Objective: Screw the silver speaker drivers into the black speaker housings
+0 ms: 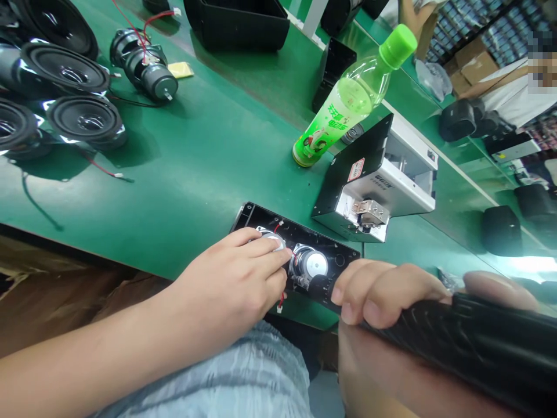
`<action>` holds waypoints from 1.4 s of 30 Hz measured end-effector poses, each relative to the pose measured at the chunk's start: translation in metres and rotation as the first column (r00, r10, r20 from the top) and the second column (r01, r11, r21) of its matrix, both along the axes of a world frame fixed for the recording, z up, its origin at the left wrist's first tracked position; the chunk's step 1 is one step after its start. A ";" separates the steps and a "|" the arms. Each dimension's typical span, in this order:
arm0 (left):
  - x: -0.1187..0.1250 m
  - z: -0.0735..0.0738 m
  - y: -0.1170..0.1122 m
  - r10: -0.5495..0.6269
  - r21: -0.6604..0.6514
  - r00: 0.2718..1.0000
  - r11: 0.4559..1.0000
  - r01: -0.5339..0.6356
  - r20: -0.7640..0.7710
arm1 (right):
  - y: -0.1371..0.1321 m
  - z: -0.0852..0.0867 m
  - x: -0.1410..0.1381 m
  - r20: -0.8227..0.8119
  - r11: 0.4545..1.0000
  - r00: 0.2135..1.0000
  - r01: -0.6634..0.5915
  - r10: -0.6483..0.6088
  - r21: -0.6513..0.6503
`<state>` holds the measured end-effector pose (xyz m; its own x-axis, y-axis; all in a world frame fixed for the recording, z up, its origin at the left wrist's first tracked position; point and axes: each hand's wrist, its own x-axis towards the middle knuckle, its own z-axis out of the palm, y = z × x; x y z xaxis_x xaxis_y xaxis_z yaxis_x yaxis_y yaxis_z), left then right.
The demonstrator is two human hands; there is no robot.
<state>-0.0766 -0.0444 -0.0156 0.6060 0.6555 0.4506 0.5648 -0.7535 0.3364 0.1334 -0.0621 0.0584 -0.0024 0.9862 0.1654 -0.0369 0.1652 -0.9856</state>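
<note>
Green workbench (187, 203); cardboard boxes (470, 68) beyond

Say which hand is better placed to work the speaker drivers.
Probably the left hand: its fingers rest on the driver in the black panel, while the right hand grips a black housing.

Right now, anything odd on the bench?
A clear plastic drink bottle with a green cap stands on the green workbench, near the black rectangular speaker panel; a liquid beside exposed electronics looks out of place.
</note>
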 end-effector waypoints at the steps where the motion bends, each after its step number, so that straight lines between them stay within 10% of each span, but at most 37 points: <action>1: 0.000 0.000 0.000 0.000 0.001 1.000 1.000 0.000 -0.001 | 0.001 0.003 0.002 0.021 1.000 1.000 -0.005 0.006 -0.011; 12: -0.001 -0.002 -0.002 0.001 -0.003 1.000 1.000 -0.001 -0.006 | 0.003 -0.025 0.005 -0.063 0.928 0.987 0.158 -0.145 0.339; 22: 0.006 0.014 0.007 -0.097 0.002 0.953 0.995 0.102 -0.287 | 0.007 -0.019 -0.004 -0.152 0.953 0.982 0.148 -0.110 0.265; 42: 0.002 0.011 0.033 -0.243 -0.122 0.891 0.970 0.212 -0.382 | 0.005 -0.018 0.005 -0.232 0.966 0.966 0.163 -0.114 0.202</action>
